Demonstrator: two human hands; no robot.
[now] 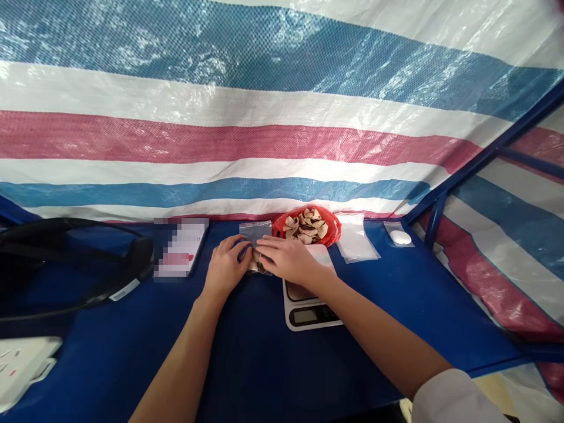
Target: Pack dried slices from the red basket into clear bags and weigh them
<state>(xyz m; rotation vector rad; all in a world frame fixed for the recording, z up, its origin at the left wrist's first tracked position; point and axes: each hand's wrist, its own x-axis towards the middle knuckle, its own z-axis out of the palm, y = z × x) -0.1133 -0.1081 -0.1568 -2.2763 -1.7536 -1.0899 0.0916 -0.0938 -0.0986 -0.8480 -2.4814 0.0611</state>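
A clear plastic bag [255, 230] with pale and dark dried slices in its lower part lies on the blue table, between my two hands. My left hand [228, 259] has its fingers curled and its thumb bent in at the bag's left side. From the right, my right hand [282, 257] grips the bag with its fingers across it; the thumb is hidden. Just behind that hand stands a red plastic basket [335, 230] full of similar dried slices [307, 225]. Under my right forearm sits a white kitchen scale [292, 317] with a dark display strip, its plate partly covered.
Flat clear bags [358, 238] lie right of the basket, and a small bag with a white oval thing [400, 237] is farther right. On the left are a blurred phone-like box [181, 247], a black strap [132, 261] and a white power strip [26, 364]. Striped sheeting [220, 141] hangs behind.
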